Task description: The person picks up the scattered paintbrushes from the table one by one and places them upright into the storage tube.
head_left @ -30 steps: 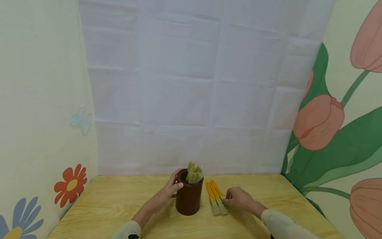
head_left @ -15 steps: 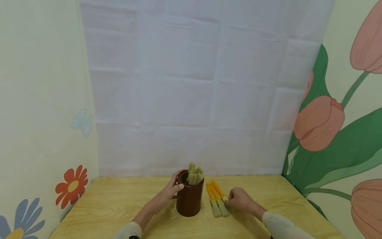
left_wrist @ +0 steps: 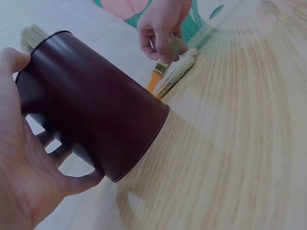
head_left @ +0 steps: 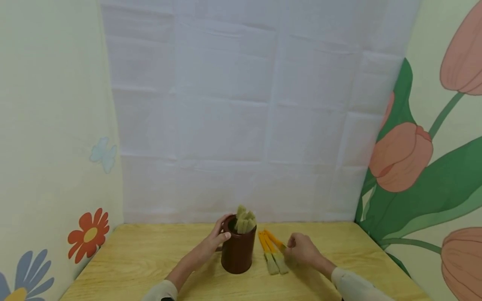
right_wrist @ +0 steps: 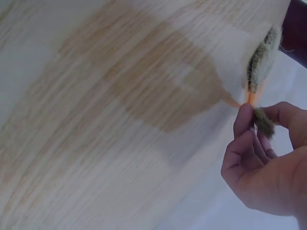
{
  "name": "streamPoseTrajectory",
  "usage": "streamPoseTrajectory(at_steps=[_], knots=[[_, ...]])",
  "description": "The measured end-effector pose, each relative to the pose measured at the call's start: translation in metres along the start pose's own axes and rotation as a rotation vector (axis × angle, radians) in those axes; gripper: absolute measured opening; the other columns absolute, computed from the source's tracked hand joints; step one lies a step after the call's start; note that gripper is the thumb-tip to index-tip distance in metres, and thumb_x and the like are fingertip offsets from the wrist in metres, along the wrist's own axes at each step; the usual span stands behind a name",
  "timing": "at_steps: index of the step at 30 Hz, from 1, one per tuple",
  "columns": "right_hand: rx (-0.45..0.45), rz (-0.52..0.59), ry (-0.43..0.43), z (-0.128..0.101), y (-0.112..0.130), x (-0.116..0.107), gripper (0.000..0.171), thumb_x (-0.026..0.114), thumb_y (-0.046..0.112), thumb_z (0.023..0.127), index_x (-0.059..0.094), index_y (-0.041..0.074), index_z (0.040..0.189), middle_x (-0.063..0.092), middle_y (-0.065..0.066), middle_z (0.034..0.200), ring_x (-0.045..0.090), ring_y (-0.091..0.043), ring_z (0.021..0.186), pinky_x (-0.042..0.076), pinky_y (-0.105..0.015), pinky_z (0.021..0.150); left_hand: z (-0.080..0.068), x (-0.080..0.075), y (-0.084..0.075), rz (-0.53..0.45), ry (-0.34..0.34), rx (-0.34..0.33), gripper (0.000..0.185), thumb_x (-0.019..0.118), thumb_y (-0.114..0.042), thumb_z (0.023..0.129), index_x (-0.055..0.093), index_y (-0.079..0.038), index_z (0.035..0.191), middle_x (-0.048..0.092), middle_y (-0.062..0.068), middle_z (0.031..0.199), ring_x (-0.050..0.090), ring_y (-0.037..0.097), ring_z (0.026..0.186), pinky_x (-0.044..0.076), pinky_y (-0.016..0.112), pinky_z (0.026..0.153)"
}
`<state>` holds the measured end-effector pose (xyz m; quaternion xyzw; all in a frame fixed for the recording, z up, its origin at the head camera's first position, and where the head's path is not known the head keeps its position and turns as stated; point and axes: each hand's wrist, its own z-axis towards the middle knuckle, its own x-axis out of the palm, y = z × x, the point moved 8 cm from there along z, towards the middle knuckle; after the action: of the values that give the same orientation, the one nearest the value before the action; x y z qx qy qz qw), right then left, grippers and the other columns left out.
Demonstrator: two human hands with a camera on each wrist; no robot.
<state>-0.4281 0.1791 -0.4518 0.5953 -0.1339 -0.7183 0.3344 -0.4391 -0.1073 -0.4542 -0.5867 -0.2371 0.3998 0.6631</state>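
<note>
A dark brown cup (head_left: 236, 254) (left_wrist: 96, 115) stands on the wooden table (head_left: 150, 259), with several paint brushes (head_left: 244, 219) standing in it, bristles up. My left hand (head_left: 223, 229) (left_wrist: 24, 182) grips the cup's left side near the rim. Two orange-handled brushes (head_left: 269, 255) (right_wrist: 261, 62) lie flat just right of the cup. My right hand (head_left: 290, 247) (right_wrist: 249, 132) pinches a third orange-handled brush (head_left: 276, 241) at its bristle end (right_wrist: 264, 123), beside the two lying ones. In the left wrist view, the right hand (left_wrist: 160, 28) appears behind the cup.
A white cloth backdrop (head_left: 241, 125) hangs behind the table. Flower-printed walls close in the left (head_left: 88, 234) and right (head_left: 403, 154) sides. Bare wood shows to the left of the cup and in front of both hands.
My right hand has closed on the rightmost brush and drawn its bristle end slightly away from the other two. The left hand and cup have stayed put.
</note>
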Motion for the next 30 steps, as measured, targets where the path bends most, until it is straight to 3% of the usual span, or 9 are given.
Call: streamPoseTrajectory(at_steps=[8, 13, 17, 21, 26, 30], knots=[[0.058, 0.246, -0.127, 0.006, 0.018, -0.029, 0.008, 0.069, 0.002, 0.091, 0.062, 0.0, 0.096, 0.063, -0.009, 0.081, 0.063, -0.027, 0.06, 0.055, -0.042, 0.056, -0.002, -0.002, 0.001, -0.006, -0.009, 0.006, 0.061, 0.04, -0.04, 0.11, 0.011, -0.031, 0.162, 0.001, 0.013, 0.166, 0.011, 0.043, 0.15, 0.03, 0.072, 0.104], [0.072, 0.307, -0.198, 0.013, 0.032, -0.056, 0.014, 0.07, 0.012, 0.096, 0.068, 0.002, 0.106, 0.067, -0.007, 0.081, 0.066, -0.031, 0.066, 0.048, -0.034, 0.055, -0.002, -0.003, 0.002, -0.008, -0.019, 0.004, 0.064, 0.042, -0.04, 0.109, 0.009, -0.028, 0.163, 0.003, 0.013, 0.166, 0.013, 0.043, 0.15, 0.03, 0.072, 0.104], [0.026, 0.387, -0.191, 0.017, 0.044, -0.075, 0.024, 0.069, 0.022, 0.1, 0.068, 0.004, 0.116, 0.067, -0.01, 0.077, 0.065, -0.029, 0.07, 0.047, -0.033, 0.058, -0.002, -0.004, 0.003, 0.001, -0.026, 0.003, 0.066, 0.042, -0.039, 0.109, 0.008, -0.025, 0.164, 0.005, 0.014, 0.166, 0.015, 0.043, 0.149, 0.031, 0.071, 0.104], [-0.042, 0.502, -0.186, 0.02, 0.059, -0.096, 0.033, 0.071, 0.029, 0.099, 0.068, 0.003, 0.119, 0.067, -0.018, 0.084, 0.063, -0.033, 0.077, 0.052, -0.034, 0.066, -0.002, -0.004, 0.003, 0.002, -0.027, 0.002, 0.065, 0.043, -0.04, 0.109, 0.009, -0.028, 0.163, 0.004, 0.013, 0.166, 0.015, 0.043, 0.149, 0.03, 0.072, 0.104], [-0.141, 0.603, -0.193, 0.019, 0.079, -0.12, 0.035, 0.071, 0.028, 0.098, 0.068, 0.0, 0.119, 0.063, -0.027, 0.086, 0.06, -0.031, 0.076, 0.051, -0.03, 0.065, 0.0, -0.003, 0.001, 0.003, -0.016, 0.014, 0.063, 0.043, -0.039, 0.109, 0.012, -0.03, 0.162, 0.004, 0.011, 0.166, 0.014, 0.042, 0.15, 0.03, 0.071, 0.105], [-0.214, 0.634, -0.177, 0.016, 0.097, -0.125, 0.034, 0.069, 0.025, 0.1, 0.068, -0.004, 0.119, 0.064, -0.024, 0.083, 0.058, -0.027, 0.074, 0.051, -0.03, 0.066, 0.0, -0.002, 0.001, 0.004, -0.012, 0.022, 0.062, 0.043, -0.038, 0.109, 0.012, -0.029, 0.162, 0.005, 0.012, 0.166, 0.014, 0.041, 0.15, 0.029, 0.07, 0.106]])
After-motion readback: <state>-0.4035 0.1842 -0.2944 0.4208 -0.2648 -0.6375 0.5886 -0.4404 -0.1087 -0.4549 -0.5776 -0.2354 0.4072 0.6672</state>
